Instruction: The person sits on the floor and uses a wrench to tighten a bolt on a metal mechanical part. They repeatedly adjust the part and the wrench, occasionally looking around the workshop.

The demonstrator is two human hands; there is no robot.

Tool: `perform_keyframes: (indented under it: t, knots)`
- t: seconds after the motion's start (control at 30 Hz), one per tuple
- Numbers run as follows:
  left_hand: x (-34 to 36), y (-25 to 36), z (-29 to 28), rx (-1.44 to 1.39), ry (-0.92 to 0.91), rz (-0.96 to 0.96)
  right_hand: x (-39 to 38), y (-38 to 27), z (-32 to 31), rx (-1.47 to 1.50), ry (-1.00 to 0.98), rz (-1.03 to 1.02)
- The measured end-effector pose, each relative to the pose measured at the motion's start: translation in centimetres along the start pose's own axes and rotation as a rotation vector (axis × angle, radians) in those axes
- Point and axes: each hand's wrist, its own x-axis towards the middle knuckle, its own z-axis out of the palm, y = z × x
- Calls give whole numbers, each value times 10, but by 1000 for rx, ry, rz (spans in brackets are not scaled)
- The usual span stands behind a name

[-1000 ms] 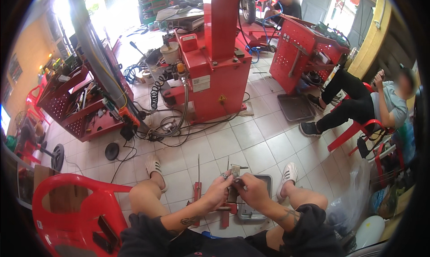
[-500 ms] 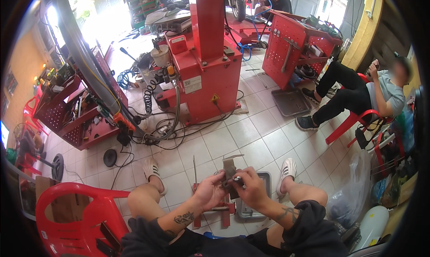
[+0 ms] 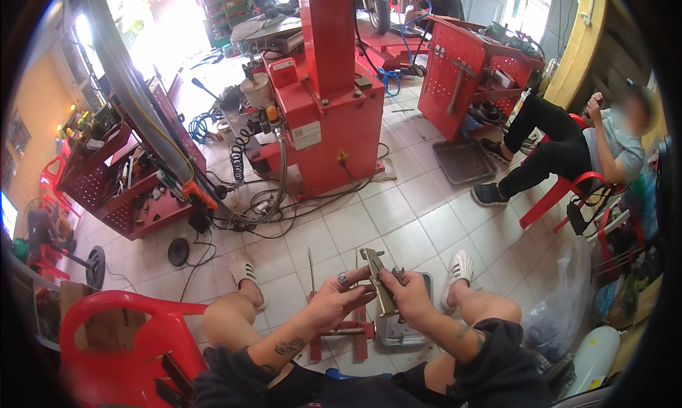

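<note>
Over the floor between my knees, both hands hold a long flat metal bracket (image 3: 384,294), tilted, with a bent upper end. My right hand (image 3: 412,298) is closed, pinching its right side between thumb and fingers. A dark metal end (image 3: 399,272) sticks up beside that thumb, and another bit shows below the hand; its kind is unclear. My left hand (image 3: 337,301), with a ring on one finger, has its half-curled fingertips against the bracket's left edge. Beneath my hands are a red metal stand (image 3: 360,344) with a crossbar and a grey tray (image 3: 425,294).
A red chair (image 3: 78,319) stands at my left. Ahead rises a red lift column (image 3: 330,124), with cables (image 3: 266,219) on the tiles. Red tool carts (image 3: 455,81) flank it. A seated person (image 3: 604,141) is at the right, near a black tray (image 3: 463,160); another is farther back.
The bracket has turned, and its long flat side now shows. My right hand has shifted to its right side and slightly lower. My left fingers have opened out a little.
</note>
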Motion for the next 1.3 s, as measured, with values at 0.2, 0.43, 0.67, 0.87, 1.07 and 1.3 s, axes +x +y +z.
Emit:
perform_keyframes:
  t: [0.2,0.43,0.67,0.87,1.07,1.3]
  knots:
    - [3,-8,4,412,158,172,11,29,15,-14,61,-138]
    - [14,-36,-2,227,160,282,8,38,10,216,89,-87]
    - [23,-55,-24,310,142,169,15,48,24,14,76,-239]
    - [20,-43,-22,265,264,-97,9,44,28,-91,51,-333]
    - [12,-41,-17,-270,90,4,14,36,32,-69,162,-275]
    - [19,-61,-19,-126,63,108,14,41,28,-79,185,-235]
